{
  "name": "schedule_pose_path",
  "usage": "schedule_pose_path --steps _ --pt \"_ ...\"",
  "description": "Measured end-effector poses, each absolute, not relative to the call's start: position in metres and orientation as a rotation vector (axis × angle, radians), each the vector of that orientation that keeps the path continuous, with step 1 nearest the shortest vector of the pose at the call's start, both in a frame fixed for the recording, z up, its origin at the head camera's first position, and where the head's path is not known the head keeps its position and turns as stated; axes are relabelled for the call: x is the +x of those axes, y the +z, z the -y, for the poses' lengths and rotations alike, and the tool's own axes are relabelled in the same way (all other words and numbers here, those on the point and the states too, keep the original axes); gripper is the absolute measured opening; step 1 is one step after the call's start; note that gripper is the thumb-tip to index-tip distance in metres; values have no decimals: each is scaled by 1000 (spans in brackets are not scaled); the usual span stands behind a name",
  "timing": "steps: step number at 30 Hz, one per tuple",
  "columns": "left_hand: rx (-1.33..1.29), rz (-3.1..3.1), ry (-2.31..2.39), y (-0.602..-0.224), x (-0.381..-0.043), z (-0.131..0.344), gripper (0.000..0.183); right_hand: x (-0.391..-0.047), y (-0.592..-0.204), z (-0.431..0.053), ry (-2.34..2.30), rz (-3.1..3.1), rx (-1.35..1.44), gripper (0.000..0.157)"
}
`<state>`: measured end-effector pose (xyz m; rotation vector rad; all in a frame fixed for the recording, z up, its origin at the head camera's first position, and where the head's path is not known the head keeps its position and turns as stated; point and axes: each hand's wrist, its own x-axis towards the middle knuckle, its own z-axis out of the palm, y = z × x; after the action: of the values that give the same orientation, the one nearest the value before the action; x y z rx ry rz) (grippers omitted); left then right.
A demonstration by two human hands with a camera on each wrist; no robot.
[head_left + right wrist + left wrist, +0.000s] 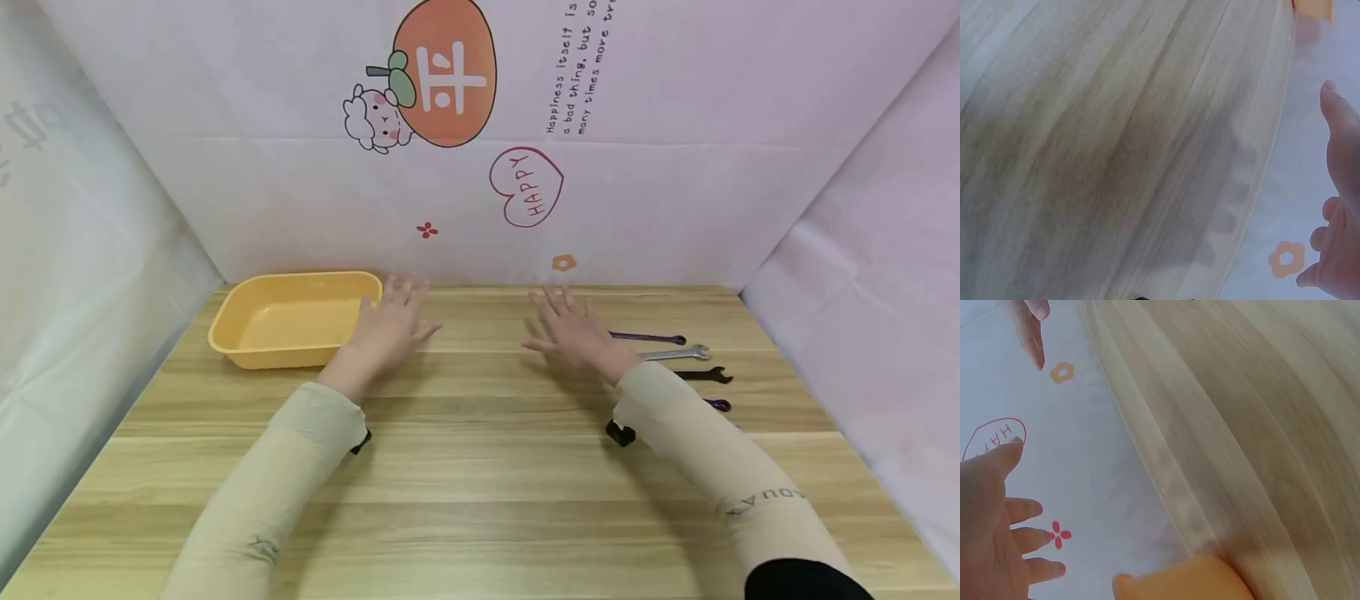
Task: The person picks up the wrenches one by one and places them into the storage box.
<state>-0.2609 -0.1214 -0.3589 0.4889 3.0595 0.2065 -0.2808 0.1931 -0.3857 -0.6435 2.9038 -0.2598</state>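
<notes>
Reading the worktop (pixel 480 500) as a clock with 12 at the backdrop (pixel 690 208), you have your left hand (pixel 386 329) at about 11 o'clock and your right hand (pixel 577 333) between 1 and 2. The fingers of both hands are straight and spread wide, with hold of nothing; your left thumb points toward 2 o'clock, your right one toward 9.

The yellow tray (pixel 262 360) sits at 10 o'clock, close to the far edge. In the head view your left hand overlaps its 3 o'clock end, while the left wrist view shows you a gap between the tray and those fingers.

Between 2 and 3 o'clock lie four wrenches, one nearer you than the next: a purple wrench (pixel 651 337) farthest off, then a silver wrench (pixel 678 353), a black wrench (pixel 701 375) and a second purple wrench (pixel 718 406). Your right hand and right sleeve (pixel 705 450) cover their 9 o'clock ends, so you cannot tell whether the hand touches any. The right wrist view shows finger-shaped shadows on the worktop.

Beyond 12, the backdrop carries a red heart outline (pixel 527 187), a red flower (pixel 427 230) and an orange flower (pixel 556 263). Your left sleeve (pixel 255 492) comes in from 7 o'clock.
</notes>
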Motion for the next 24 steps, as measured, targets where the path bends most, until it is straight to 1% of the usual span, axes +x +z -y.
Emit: schedule_pose_path --steps 9,16,24 --pt "499 -3078 218 -355 -255 140 73 -279 -382 -198 -240 -2913 -675 90" --pt "510 -3110 267 -353 -252 153 65 -274 -377 -205 -246 -2901 -692 89" --pt "498 -3129 271 -354 -249 169 62 -270 -376 -214 -240 -2911 -694 87"
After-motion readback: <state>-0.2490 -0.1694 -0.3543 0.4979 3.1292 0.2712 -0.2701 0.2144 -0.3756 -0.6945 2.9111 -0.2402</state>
